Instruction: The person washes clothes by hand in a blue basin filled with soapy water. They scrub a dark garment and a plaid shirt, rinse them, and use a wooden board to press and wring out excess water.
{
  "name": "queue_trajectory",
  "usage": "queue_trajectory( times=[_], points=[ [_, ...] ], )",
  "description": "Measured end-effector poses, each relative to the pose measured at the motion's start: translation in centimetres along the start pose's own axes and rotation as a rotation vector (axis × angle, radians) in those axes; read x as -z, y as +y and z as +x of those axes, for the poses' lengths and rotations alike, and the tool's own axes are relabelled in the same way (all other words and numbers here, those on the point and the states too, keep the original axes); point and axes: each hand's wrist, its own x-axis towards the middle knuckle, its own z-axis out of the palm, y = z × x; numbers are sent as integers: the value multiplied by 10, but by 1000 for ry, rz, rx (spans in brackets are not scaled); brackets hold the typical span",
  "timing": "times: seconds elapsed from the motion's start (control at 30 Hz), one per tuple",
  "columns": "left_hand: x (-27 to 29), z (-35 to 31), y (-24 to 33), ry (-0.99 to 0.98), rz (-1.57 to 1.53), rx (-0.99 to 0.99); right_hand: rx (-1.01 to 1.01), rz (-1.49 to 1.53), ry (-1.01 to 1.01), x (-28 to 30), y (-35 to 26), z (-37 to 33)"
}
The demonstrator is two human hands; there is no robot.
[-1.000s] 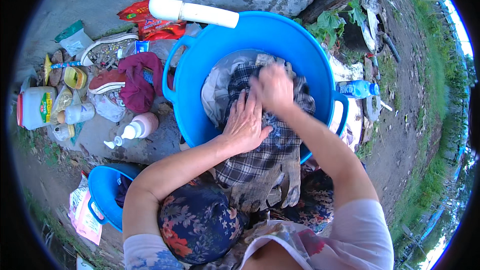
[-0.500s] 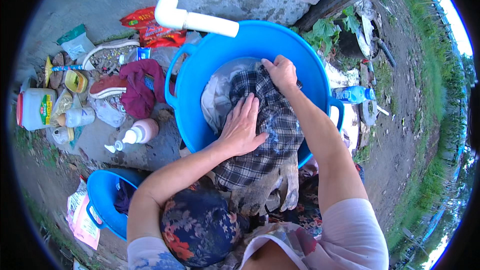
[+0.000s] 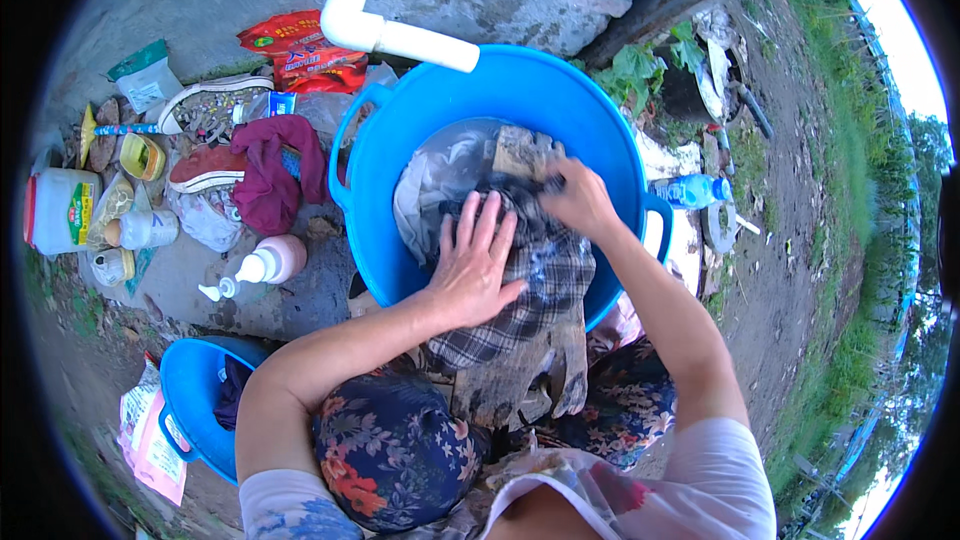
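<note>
A dark plaid garment (image 3: 545,285) with soap suds on it lies bunched over a worn wooden washboard (image 3: 515,385). The board leans in a large blue tub (image 3: 380,230), its upper end (image 3: 518,152) bare. My left hand (image 3: 472,270) presses on the garment, fingers stretched and spread. My right hand (image 3: 582,202), slightly blurred, has curled fingers closed on the garment's far right part. Pale wet cloth (image 3: 415,202) sits in cloudy water at the tub's left side.
A white pipe (image 3: 425,45) juts over the tub's far rim. To the left are a pink pump bottle (image 3: 285,258), maroon cloth (image 3: 275,165), shoes and a white jug (image 3: 65,210). A smaller blue tub (image 3: 200,395) holds dark cloth. A water bottle (image 3: 690,190) lies right.
My right hand has drawn the garment's far part nearer and bunched it, baring the washboard's upper end. My left hand stays spread on the garment. The whole view has shifted slightly.
</note>
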Motion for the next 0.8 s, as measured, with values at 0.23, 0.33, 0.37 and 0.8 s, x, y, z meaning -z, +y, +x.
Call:
queue_trajectory(
  times=[0.23,0.33,0.37,0.8],
  points=[
    [-4,7,2,-89,-30,7,203,-274,210,-39,-58,-18],
    [6,12,6,-78,36,-80,-43,-188,230,-37,-18,40],
    [15,10,2,-97,48,-105,-21,-114,176,-35,-8,40],
    [196,-8,61,-520,439,-395,-113,-210,73,-12,-28,9]
  ],
)
